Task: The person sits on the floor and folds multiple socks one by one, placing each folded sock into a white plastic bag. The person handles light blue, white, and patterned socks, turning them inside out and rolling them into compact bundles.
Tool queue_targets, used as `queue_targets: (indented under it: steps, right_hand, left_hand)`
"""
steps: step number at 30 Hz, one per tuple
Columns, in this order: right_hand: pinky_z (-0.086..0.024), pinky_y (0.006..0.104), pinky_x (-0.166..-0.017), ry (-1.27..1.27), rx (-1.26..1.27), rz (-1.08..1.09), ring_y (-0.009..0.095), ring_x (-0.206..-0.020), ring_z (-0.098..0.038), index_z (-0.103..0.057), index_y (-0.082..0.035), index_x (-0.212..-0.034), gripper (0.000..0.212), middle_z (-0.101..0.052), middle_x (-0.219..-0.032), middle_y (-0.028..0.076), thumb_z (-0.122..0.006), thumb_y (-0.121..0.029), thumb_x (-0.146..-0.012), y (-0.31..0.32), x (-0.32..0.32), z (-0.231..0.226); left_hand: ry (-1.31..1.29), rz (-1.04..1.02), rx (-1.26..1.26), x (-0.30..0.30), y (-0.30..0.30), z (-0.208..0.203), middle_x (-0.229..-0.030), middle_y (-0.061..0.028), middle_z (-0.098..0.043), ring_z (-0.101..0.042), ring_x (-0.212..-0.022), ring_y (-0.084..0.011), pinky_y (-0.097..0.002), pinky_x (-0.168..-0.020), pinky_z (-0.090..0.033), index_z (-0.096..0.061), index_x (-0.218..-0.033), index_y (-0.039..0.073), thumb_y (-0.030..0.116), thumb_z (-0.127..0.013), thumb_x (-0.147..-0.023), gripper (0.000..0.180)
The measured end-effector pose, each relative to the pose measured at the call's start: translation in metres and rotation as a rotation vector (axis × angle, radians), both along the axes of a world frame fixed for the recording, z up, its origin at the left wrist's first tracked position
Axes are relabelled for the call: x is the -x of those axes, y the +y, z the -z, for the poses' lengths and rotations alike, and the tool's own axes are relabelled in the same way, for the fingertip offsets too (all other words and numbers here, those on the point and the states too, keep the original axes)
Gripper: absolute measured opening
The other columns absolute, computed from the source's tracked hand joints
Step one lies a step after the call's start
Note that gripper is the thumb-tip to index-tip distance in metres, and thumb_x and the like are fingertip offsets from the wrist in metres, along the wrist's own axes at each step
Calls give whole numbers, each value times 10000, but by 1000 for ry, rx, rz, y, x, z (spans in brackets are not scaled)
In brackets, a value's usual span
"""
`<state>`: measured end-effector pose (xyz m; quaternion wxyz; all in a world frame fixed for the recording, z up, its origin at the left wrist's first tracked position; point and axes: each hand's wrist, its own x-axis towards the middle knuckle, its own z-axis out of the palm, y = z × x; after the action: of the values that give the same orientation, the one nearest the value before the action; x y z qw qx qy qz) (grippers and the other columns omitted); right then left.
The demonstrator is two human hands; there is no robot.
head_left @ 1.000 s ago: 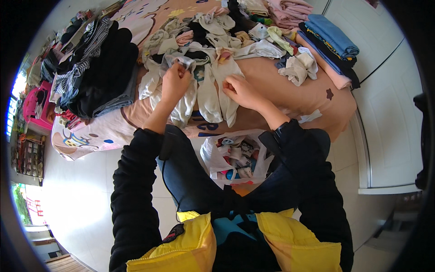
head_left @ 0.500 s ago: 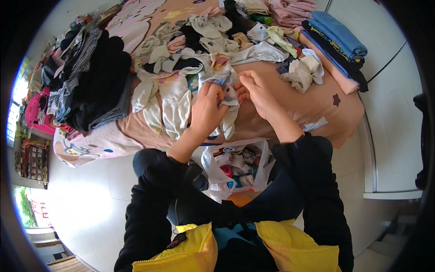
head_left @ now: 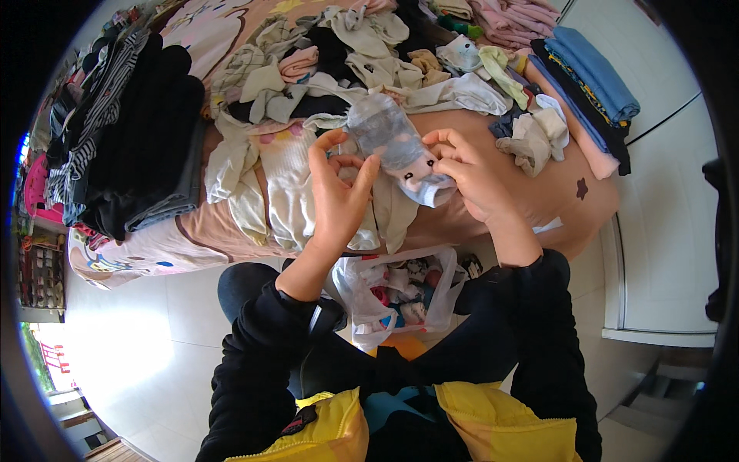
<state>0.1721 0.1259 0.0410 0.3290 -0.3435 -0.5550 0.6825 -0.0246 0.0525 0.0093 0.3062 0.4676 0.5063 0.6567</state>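
A pale grey and white sock (head_left: 385,137), with a light pink patch and small dark eye-like dots, is held up over the front of the bed. My right hand (head_left: 476,179) pinches it near its lower right end, by the cuff. Beside the sock's left edge is my left hand (head_left: 339,189), thumb and fingers spread apart; the thumb tip is close to the fabric. Below the hands hang several white and cream socks (head_left: 291,181) along the bed's edge. A mixed heap of socks (head_left: 377,54) spreads behind them.
Dark folded clothes (head_left: 150,138) are stacked on the bed's left. Blue folded clothes (head_left: 596,69) and pink ones (head_left: 512,23) lie far right. A small cream bundle (head_left: 531,142) sits nearer. Between my knees, a white plastic bag (head_left: 354,289) holds rolled socks. A white cabinet (head_left: 666,231) stands right.
The grey sock has come up out of the pile and is spread out between my hands. My hands have moved apart, the left one opening its fingers. The view has shifted slightly.
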Motion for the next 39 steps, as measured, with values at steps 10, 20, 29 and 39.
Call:
queue_targets:
  steps: [10,20,29,39]
  right_hand:
    - [-465,244,-800,-411,-473,-142,102,-882,-599,-604,14,-1044,213,-645,-1001,46,-486,56,-873,4,-26,-18]
    - [-470,401,-902,-853,-1571,441,302,-1075,-592,-716,-68,-990,171,-662,-1147,79,-678,-150,-846,91,-30,-26]
    - [-463,432,-941,-576,-1399,464,350,-1051,-608,-724,-29,-1007,223,-691,-1047,149,-662,-188,-863,152,-40,-50]
    - [-485,441,-920,-941,-1065,548,379,-1086,-615,-611,-4,-1202,552,-657,-1153,222,-750,-367,-810,146,-26,-12]
  left_hand:
    - [82,1,-23,13,11,4,-1009,-117,-638,-588,-705,-87,-223,-583,-469,-472,-1278,-29,38,-693,-880,461]
    - [30,92,46,9,12,8,-768,-39,-641,-525,-576,-57,-217,-539,-421,-582,-1048,-19,59,-688,-870,221]
    - [84,43,-23,11,11,12,-834,-71,-631,-532,-595,-69,-225,-546,-425,-479,-1200,-8,16,-690,-846,413]
    - [-91,-121,-78,9,11,11,-1040,-112,-518,-522,-715,-92,-223,-606,-434,-433,-1176,-22,-10,-634,-870,367]
